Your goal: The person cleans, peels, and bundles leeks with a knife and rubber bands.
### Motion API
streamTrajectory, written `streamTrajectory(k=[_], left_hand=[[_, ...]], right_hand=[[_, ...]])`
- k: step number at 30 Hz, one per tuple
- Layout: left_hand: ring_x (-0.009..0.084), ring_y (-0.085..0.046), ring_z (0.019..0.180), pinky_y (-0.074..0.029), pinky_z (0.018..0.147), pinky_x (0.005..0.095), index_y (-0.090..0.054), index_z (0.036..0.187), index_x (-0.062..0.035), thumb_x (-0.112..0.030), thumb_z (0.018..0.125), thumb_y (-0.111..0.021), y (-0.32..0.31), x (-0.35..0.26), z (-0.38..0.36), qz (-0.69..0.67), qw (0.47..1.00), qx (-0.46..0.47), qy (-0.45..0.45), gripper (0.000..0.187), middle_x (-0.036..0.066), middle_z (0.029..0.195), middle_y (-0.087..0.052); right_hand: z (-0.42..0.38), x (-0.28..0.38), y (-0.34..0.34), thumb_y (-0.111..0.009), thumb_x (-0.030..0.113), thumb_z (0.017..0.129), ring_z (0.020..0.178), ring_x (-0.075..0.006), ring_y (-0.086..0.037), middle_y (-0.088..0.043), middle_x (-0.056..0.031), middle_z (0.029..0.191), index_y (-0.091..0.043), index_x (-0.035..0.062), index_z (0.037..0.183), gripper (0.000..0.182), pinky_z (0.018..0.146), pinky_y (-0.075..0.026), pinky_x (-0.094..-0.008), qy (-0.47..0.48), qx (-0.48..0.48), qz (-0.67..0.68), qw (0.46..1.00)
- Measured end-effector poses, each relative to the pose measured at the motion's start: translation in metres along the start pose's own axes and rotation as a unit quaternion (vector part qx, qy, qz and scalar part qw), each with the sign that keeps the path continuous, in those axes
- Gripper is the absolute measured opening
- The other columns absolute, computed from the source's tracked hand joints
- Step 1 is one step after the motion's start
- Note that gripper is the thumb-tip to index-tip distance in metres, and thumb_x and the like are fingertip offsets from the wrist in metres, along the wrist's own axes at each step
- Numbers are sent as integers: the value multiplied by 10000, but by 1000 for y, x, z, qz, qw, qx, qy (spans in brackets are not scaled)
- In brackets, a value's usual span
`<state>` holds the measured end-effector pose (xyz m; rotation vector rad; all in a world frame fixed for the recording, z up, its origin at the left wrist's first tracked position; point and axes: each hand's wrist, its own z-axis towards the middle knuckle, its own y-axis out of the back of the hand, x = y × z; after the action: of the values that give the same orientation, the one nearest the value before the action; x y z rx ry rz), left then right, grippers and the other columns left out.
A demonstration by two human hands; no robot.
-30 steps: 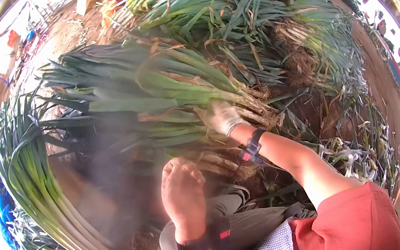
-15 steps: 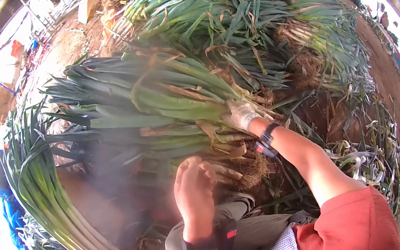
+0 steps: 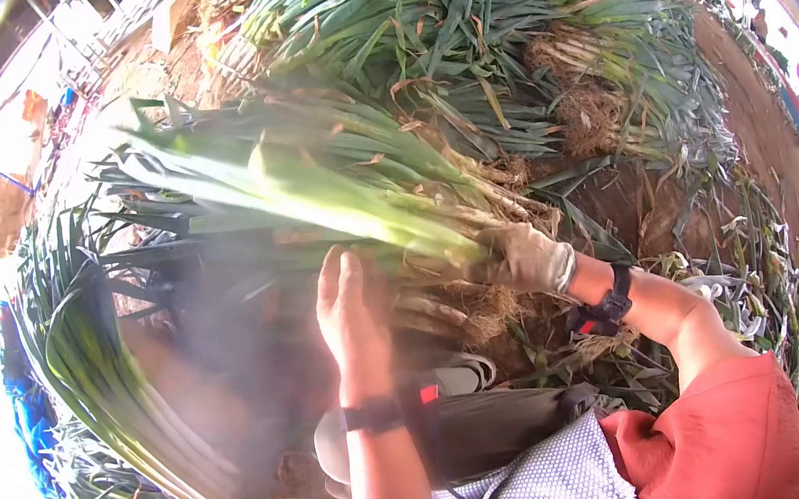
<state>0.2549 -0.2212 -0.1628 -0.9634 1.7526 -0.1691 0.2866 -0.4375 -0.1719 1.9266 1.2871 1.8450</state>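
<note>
Since the earlier frame, the leek bundle point(image 3: 332, 193) has been drawn nearer and lifted, and both hands have shifted. Right hand point(image 3: 527, 258), in a pale glove, is clamped around the bundle near its root end, the leaves pointing left. Left hand point(image 3: 352, 311), bare, fingers together and extended, lies flat against the bundle's underside; whether it grips is unclear through blur. Stacked leeks point(image 3: 105, 389) lie at left, and more heaped leeks point(image 3: 492, 35) lie beyond.

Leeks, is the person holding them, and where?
Yes. The gloved right hand grips the leek bunch near its root end; the bare left hand touches the stalks.
</note>
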Motion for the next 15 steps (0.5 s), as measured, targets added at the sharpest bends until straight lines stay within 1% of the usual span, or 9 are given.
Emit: streamTrajectory(k=[2, 3, 4, 6, 7, 8, 10, 12, 15], left_hand=[[197, -563, 928, -486, 785, 344, -525, 1113, -68, -188, 837, -625, -1, 4, -1, 9, 998, 68, 2, 317, 77, 1044, -568], [213, -536, 977, -475, 808, 370, -521, 1107, -54, -205, 798, -672, 8, 6, 3, -5, 993, 114, 24, 375, 77, 1059, -560], [213, -536, 977, -475, 808, 370, -521, 1107, -54, -205, 798, -672, 16, 9, 4, -5, 993, 114, 27, 375, 77, 1059, -560], [222, -523, 993, -478, 815, 373, -512, 1109, -47, -207, 763, -706, 18, 4, -1, -52, 986, 149, 51, 428, 71, 1049, -556], [229, -529, 977, -486, 814, 378, -514, 1100, -47, -205, 743, -722, 23, 6, 1, -60, 988, 135, 52, 443, 64, 1036, -551], [229, -529, 977, -486, 814, 378, -514, 1100, -47, -205, 743, -722, 23, 5, -1, -59, 988, 135, 51, 443, 64, 1036, -551], [221, -541, 948, -500, 802, 380, -518, 1088, -64, -220, 745, -718, 20, 1, -2, -78, 993, 43, 72, 427, 53, 1028, -551], [210, -542, 926, -496, 795, 374, -525, 1076, -74, -228, 741, -717, 23, 3, 2, -63, 996, 16, 61, 416, 45, 1018, -552], [189, -541, 882, -485, 764, 355, -537, 1055, -94, -239, 733, -709, 30, 6, 5, -39, 999, -28, 18, 393, 29, 992, -552]], right_hand=[[-17, -6, -8, -664, 294, 772, 715, -309, -607, -618, -180, 829, -612, 34, 988, 341, 613, -480, -357, 139, -34, 12, 990], [-23, -3, -7, -642, 346, 777, 696, -271, -619, -629, -149, 865, -632, 54, 913, 322, 641, -492, -353, 84, -4, -28, 996], [-27, 0, -5, -642, 346, 777, 696, -271, -619, -629, -149, 865, -632, 54, 913, 322, 641, -492, -353, 81, -4, -28, 996], [-26, 7, 1, -663, 306, 750, 684, -288, -607, -618, -140, 801, -637, 64, 880, 276, 621, -484, -370, 150, -2, -120, 981], [-25, 14, 4, -726, 274, 706, 819, -309, -601, -614, -155, 867, -602, 68, 1014, 390, 702, -472, -394, 103, 40, -109, 988], [-24, 12, -4, -726, 274, 706, 819, -309, -601, -614, -155, 867, -602, 68, 1014, 390, 702, -472, -394, 105, 39, -108, 988], [-18, 8, -24, -689, 278, 715, 746, -302, -608, -602, -149, 825, -592, 55, 958, 343, 634, -470, -401, 229, -137, -111, 957], [-8, 22, -38, -683, 274, 726, 766, -327, -598, -596, -157, 841, -567, 43, 977, 360, 646, -465, -412, 267, -174, -96, 943], [3, 22, -58, -638, 300, 772, 786, -371, -571, -593, -172, 837, -567, 40, 933, 314, 661, -457, -421, 237, -158, -33, 958]])
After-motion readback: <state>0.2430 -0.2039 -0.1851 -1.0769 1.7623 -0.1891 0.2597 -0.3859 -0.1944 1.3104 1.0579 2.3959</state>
